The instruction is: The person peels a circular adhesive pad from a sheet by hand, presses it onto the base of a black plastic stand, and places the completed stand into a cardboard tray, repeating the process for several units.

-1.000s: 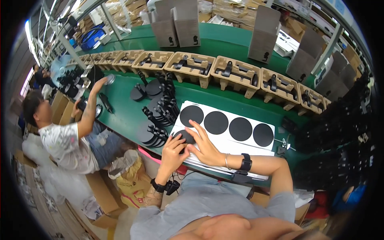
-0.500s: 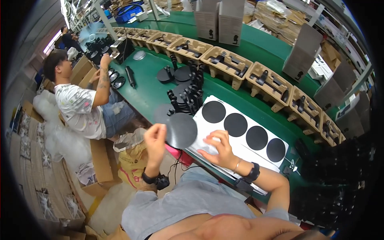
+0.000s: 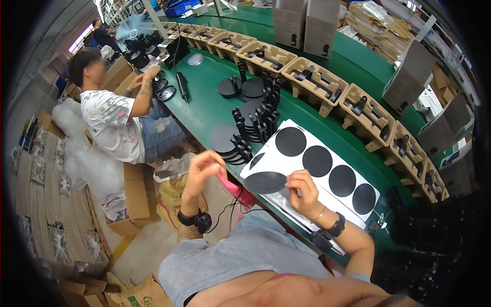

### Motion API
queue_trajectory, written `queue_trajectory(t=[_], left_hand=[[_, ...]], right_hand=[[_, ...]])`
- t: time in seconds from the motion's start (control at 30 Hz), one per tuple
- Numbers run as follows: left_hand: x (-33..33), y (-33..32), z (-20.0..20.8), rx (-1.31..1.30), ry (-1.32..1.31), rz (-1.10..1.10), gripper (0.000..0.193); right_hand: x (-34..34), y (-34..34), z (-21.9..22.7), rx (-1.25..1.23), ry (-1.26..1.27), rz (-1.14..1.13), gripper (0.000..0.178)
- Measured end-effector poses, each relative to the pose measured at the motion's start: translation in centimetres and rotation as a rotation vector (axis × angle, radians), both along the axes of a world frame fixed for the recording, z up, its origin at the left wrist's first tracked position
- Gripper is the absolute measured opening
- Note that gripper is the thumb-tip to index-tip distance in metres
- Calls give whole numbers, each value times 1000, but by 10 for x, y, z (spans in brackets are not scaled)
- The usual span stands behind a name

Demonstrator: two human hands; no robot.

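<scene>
Disc (image 3: 265,182), thin and black, is up in the air and tilted, by the near edge of the green table (image 3: 199,112). The right hand (image 3: 305,193) pinches its right end. The left hand (image 3: 203,173) is up just left of it, fingers bent; I can't tell if it holds anything. Behind the disc lies a white sheet (image 3: 319,187) with black dots (image 3: 317,161). Black stands (image 3: 223,137) sit left of that, and brown trays (image 3: 309,93) line up farther back.

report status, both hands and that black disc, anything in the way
Right hand pinching black disc by its edge. Left hand off the disc, fingers bent. Nothing seen blocking; white sheet with black circles beyond.
</scene>
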State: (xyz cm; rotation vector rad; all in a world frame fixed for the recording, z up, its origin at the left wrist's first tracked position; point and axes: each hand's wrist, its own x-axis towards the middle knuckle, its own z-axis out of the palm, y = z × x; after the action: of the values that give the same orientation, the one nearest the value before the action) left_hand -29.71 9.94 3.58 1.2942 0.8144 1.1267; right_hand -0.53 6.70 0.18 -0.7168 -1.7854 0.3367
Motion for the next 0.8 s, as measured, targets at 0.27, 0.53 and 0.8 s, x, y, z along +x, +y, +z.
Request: queue_trajectory(t=[0.27, 0.53, 0.8], left_hand=[[-30, 78, -49, 397, 1122, 135, 81], [-19, 107, -60, 330, 1012, -33, 91], [-29, 101, -62, 377, 908, 167, 87]], right_hand=[[3, 7, -3, -12, -2, 2, 27], [-2, 6, 2, -121, 30, -74, 25], [-2, 10, 0, -265, 139, -111, 20]])
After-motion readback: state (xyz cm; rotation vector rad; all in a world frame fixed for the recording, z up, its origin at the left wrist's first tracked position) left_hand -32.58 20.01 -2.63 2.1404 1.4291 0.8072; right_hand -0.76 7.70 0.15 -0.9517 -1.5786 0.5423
